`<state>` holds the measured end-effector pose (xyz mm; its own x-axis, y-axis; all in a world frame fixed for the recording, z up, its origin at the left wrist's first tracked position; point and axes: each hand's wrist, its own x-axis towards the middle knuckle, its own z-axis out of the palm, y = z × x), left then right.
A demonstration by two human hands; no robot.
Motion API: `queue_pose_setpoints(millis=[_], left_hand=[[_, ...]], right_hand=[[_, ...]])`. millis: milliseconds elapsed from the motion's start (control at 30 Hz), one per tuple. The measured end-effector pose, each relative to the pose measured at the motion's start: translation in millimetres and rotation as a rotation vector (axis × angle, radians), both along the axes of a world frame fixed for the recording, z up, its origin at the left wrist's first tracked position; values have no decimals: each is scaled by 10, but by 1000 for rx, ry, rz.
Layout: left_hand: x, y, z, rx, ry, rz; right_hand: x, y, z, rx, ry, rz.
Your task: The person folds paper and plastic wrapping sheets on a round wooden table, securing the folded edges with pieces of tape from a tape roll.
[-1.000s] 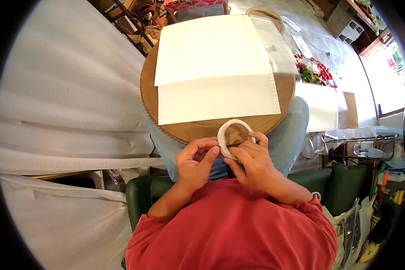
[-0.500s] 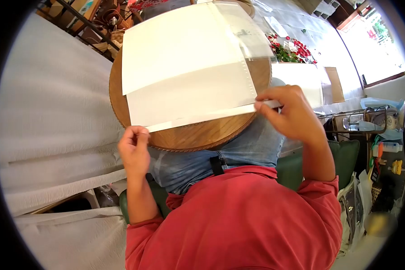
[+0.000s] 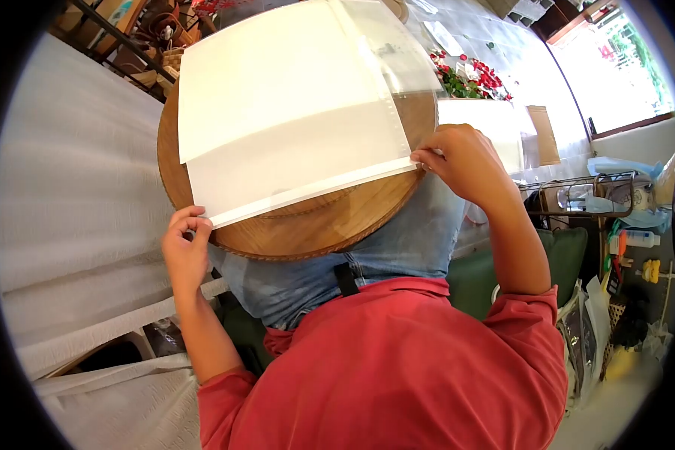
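A large white sheet [image 3: 270,75] lies on the round wooden table [image 3: 292,244] before me. Nearer to me is a translucent pale sheet [image 3: 300,154] with a row of small holes along its right edge. A narrow white strip [image 3: 315,189] runs straight along that sheet's near edge. At the strip's left end, my left hand [image 3: 186,247] pinches the corner between thumb and fingers. My right hand [image 3: 465,161] is closed on the strip's right end, its thumb and index fingertip at the edge.
Clear plastic [image 3: 401,64] overhangs the table's far right. Red flowers [image 3: 472,79] stand beyond it. A wire rack [image 3: 585,195] with bottles and tools is at my right. White cloth [image 3: 82,187] hangs at the left, and a dark metal shelf [image 3: 127,41] stands behind it.
The strip has gone from slightly bowed to straight along the near edge. My right hand has come in closer to the sheet's corner, and my left hand has shifted a little left.
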<state>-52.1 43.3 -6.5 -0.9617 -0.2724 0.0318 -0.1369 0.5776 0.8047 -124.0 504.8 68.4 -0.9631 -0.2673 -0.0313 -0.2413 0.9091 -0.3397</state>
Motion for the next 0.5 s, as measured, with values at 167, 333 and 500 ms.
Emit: queue_pose_setpoints(millis=[167,333,500], left_hand=[[-108,-151,122,34,-56,-168],[-155,-213,203,17,-143,-148],[-161,-225,272,36,-211,-120]], right_hand=[[-39,-86,-89,33,-22,-9],[-61,-256,-39,100,-125,-58],[-51,-327,-55,123,-135,-33]])
